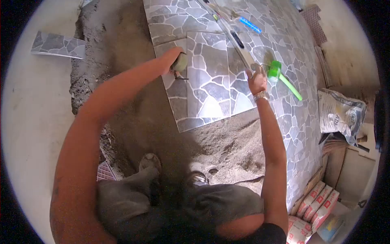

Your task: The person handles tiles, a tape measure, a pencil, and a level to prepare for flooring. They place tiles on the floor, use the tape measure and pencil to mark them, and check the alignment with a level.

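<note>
My left hand (172, 59) is wrapped round a rounded olive-tan object (180, 64), close over the left edge of the stone-patterned floor tiles (209, 61). A thin dark piece sticks out below that hand; I cannot tell what kind of tool this is. My right hand (257, 80), a watch on its wrist, has its fingers apart at the near end of a long spirit level (236, 40). The level lies across the tiles, running up and away. Just right of this hand rests a green-headed mallet (275, 71) with a bright green handle.
Loose sand (231, 142) borders the tiles nearest me. A blue tool (250, 25) lies beyond the level. At left is a cut tile piece (59, 45) on pale floor. Bags stand at right: a white sack (340, 114) and red-and-white bags (319, 203).
</note>
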Motion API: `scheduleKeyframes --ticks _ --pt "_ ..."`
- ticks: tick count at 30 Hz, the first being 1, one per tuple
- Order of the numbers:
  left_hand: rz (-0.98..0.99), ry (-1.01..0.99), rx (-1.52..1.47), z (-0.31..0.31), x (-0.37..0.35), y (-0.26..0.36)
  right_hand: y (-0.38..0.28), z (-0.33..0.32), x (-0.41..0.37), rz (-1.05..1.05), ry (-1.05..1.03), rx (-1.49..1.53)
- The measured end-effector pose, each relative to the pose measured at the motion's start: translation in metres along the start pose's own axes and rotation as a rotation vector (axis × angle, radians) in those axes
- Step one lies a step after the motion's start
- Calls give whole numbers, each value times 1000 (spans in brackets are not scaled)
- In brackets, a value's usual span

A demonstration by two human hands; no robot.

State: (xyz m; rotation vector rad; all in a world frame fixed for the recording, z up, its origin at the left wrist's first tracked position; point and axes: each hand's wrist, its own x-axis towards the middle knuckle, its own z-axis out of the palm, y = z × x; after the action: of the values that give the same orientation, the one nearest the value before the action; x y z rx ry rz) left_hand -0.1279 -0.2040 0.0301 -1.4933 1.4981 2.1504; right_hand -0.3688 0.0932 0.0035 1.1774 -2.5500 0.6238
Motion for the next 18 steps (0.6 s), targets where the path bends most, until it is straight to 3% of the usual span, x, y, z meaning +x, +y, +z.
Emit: scheduleKeyframes --ticks 4,7,8,10,12,13,16,18 --pt "275 19 158 -38 64 -1 42 33 16 126 -239 -29" --pt "313 350 325 -48 109 -9 18 9 23 122 -315 -128" --pt "327 430 412 -51 108 -9 20 4 22 -30 -261 -50" --pt "392 478 672 -49 77 -3 16 8 10 204 -557 677" --pt "486 776 907 -38 62 1 -9 -6 -16 264 -597 918" --pt "531 919 1024 -31 55 0 -55 -26 -38 204 -500 794" --pt "858 781 1131 -18 17 7 -153 -49 -111 229 -369 511" --pt "866 492 943 1 2 -7 -187 -52 -161 136 -388 406"
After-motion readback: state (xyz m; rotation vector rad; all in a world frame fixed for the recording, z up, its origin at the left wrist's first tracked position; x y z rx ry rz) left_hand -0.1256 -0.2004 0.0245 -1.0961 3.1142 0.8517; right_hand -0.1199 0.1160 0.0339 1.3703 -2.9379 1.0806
